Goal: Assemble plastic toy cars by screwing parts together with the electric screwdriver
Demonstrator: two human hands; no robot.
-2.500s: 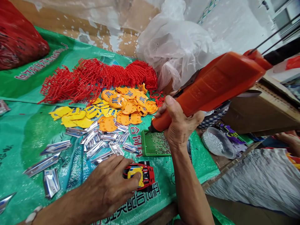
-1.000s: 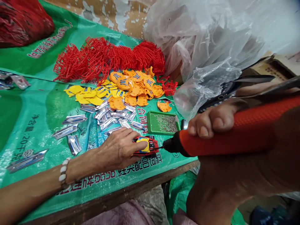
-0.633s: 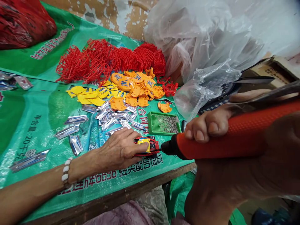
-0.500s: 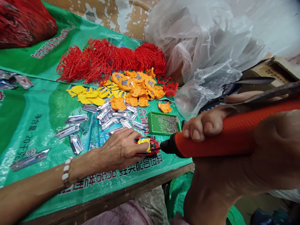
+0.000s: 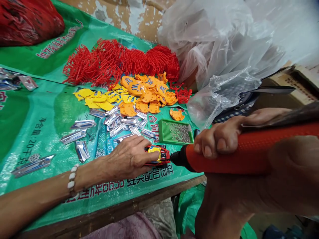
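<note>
With fingers and thumb closed around it, my left hand (image 5: 133, 156) pins a small red, yellow and black toy car (image 5: 163, 153) to the green sheet. Part of the car is hidden under the fingers. My right hand (image 5: 219, 136) is wrapped round an orange-red electric screwdriver (image 5: 239, 154), held nearly level. Its black nose (image 5: 179, 157) meets the car's right end; the bit's exact contact is too small to make out. Just beyond the car sits a green tray (image 5: 163, 133) of small screws (image 5: 181, 132).
Silver strips (image 5: 81, 151) lie left of the tray. Behind them are yellow parts (image 5: 96, 99), orange shells (image 5: 147, 89) and a heap of red frames (image 5: 119, 61). Clear plastic bags (image 5: 219, 43) bulge at the back right. The wooden table edge (image 5: 112, 209) runs in front.
The screwdriver's rear and my right hand have dropped slightly in view, bringing the tool nearer level. My left hand keeps its hold on the car. The whole view has shifted a little.
</note>
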